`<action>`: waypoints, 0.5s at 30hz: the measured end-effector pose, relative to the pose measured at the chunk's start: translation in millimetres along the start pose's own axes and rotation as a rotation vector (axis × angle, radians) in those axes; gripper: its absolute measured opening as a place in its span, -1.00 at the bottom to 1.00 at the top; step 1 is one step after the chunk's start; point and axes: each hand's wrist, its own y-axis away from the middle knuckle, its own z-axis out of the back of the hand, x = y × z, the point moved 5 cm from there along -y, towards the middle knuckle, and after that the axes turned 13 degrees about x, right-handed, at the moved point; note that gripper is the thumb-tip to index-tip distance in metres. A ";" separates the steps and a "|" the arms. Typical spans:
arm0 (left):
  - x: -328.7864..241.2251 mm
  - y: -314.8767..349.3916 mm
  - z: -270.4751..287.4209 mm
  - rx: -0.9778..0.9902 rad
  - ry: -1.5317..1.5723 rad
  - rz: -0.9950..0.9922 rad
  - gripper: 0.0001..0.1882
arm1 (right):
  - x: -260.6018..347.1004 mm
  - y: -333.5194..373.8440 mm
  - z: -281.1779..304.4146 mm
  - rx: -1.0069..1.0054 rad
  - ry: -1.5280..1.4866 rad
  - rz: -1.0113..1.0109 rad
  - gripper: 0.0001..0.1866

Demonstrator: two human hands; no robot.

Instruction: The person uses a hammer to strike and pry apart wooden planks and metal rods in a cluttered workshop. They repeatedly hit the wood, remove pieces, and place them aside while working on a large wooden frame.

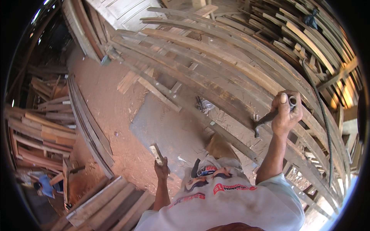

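Note:
My right hand (pixel 286 113) is wrapped round the handle of a hammer (pixel 266 118), whose hollow tube end shows above the fist. The dark metal hammer head points left, over or against a long brown plank (pixel 219 96); whether it touches is unclear. Lower and to the left, my left hand (pixel 162 168) grips a short, pale piece of wood (pixel 156 152) that sticks up past the fingers. This hand is held out over the floor, apart from the planks.
Long boards (pixel 250 54) lie side by side ahead and to the right, with a black hose (pixel 323 115) across them. Stacked planks (pixel 115 204) stand at lower left. A white panelled door (pixel 123 13) is at the back. Another person in blue (pixel 47 186) is at far left.

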 end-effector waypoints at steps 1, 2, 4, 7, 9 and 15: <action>-27.2 -16.3 -0.6 -0.006 0.045 -0.042 -0.63 | -1.8 -1.9 -4.4 -0.001 0.032 0.003 -0.69; -67.4 -31.9 -6.3 -0.008 0.018 -0.087 -0.63 | -4.6 -3.6 -8.1 0.003 0.068 0.006 -0.70; -139.0 -54.7 -13.1 0.018 -0.007 -0.181 -0.62 | -9.1 -4.5 -16.7 0.020 0.053 -0.091 -0.70; -225.9 -97.6 -31.8 0.081 -0.046 -0.372 -0.58 | 4.4 -16.5 -44.2 0.084 0.327 0.037 -0.70; -287.7 -120.6 -56.4 0.072 -0.161 -0.504 -0.56 | -1.3 -21.7 -58.4 0.189 0.204 -0.051 -0.72; -417.6 -229.0 -143.0 0.307 -0.516 -0.503 -0.42 | -21.2 -21.7 -76.6 0.199 0.338 -0.167 -0.54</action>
